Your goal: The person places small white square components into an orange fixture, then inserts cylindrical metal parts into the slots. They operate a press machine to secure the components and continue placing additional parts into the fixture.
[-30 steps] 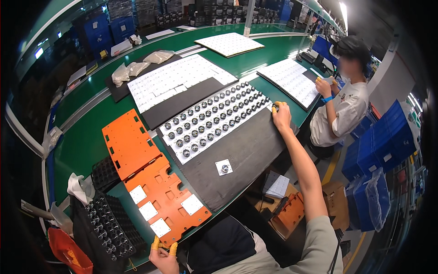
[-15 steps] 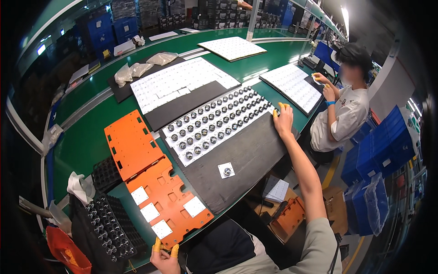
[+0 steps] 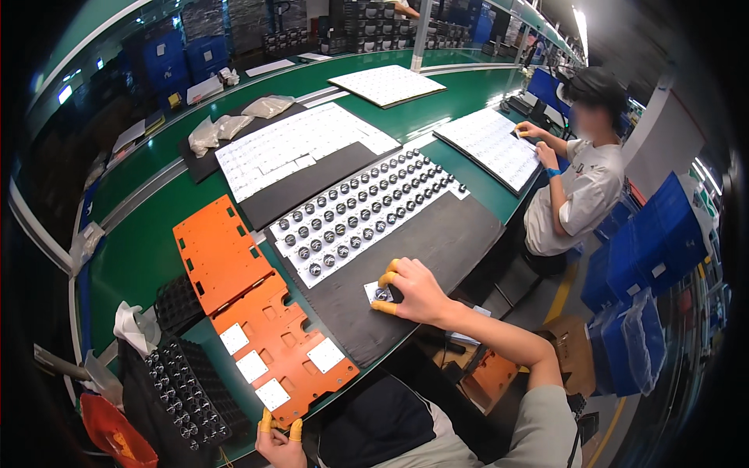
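Note:
My right hand (image 3: pixel 413 291), with yellow finger cots, is closed on a small white square plate bearing a round black part (image 3: pixel 381 294). That plate lies on the black foam mat (image 3: pixel 343 312), and the fingers partly hide it. At the lower edge my left hand (image 3: pixel 279 446) grips the near corner of an orange fixture plate (image 3: pixel 292 378) between its finger-cotted tips. Several bare white square plates (image 3: pixel 251 366) rest on this fixture. Its orange hinged lid (image 3: pixel 222 253) lies folded back beyond it. Rows of white plates with round black parts (image 3: pixel 355 210) fill the mat's far side.
Black trays of shiny round parts (image 3: pixel 183 394) stand at the left, near a red bag (image 3: pixel 117 433). White sheets of plates (image 3: pixel 304 148) lie on dark boards farther back. A co-worker (image 3: pixel 577 171) handles a part at the right. Blue bins (image 3: pixel 636 246) stand behind.
My right hand has come from the far right end of the rows toward me and taken hold of the single plate with the black part. My left hand stays at the fixture's corner.

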The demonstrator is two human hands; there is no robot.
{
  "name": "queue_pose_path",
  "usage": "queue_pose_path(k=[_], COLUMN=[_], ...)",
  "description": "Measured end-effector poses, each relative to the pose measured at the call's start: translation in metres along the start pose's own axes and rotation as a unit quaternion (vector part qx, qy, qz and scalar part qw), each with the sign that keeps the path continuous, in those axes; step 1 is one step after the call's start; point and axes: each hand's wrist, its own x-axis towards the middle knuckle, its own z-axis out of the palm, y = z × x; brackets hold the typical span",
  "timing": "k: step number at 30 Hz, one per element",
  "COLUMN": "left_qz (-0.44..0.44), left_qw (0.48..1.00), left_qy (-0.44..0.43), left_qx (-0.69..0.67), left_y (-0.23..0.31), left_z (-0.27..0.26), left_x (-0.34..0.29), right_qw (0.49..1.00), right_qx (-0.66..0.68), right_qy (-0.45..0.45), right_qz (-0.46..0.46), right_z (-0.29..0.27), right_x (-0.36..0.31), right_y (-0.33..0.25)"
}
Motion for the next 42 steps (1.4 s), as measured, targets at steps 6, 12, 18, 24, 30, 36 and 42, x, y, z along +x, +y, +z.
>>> queue_pose_path(k=[6, 12, 18, 24, 30, 36, 42], left_qz=[0.016, 0.038, 0.039, 0.051, 0.054, 0.055, 0.05], left_qw=[1.0, 0.999, 0.999, 0.998, 0.998, 0.998, 0.998], left_qy=[0.016, 0.027, 0.023, 0.023, 0.032, 0.028, 0.027], left_qx=[0.013, 0.018, 0.004, 0.025, 0.017, 0.025, 0.023], left_y=[-0.006, -0.005, -0.004, -0.001, -0.003, -0.001, 0.001], left_z=[0.002, 0.003, 0.003, 0.001, 0.003, 0.003, 0.003], left_x=[-0.003, -0.004, -0.004, -0.003, -0.003, -0.003, -0.003], right_qw=[0.998, 0.988, 0.962, 0.957, 0.931, 0.912, 0.899], right_qx=[-0.05, 0.013, 0.039, -0.046, -0.17, -0.245, -0.262], right_qy=[-0.027, 0.016, 0.085, 0.096, 0.174, 0.197, 0.219], right_qz=[0.009, 0.154, 0.258, 0.269, 0.272, 0.264, 0.273], right_z=[-0.011, -0.047, -0.05, -0.037, -0.032, -0.038, -0.032], right_x=[0.001, -0.01, -0.029, -0.021, -0.015, -0.007, 0.006], right_y=[0.026, 0.1, 0.137, 0.142, 0.174, 0.204, 0.209])
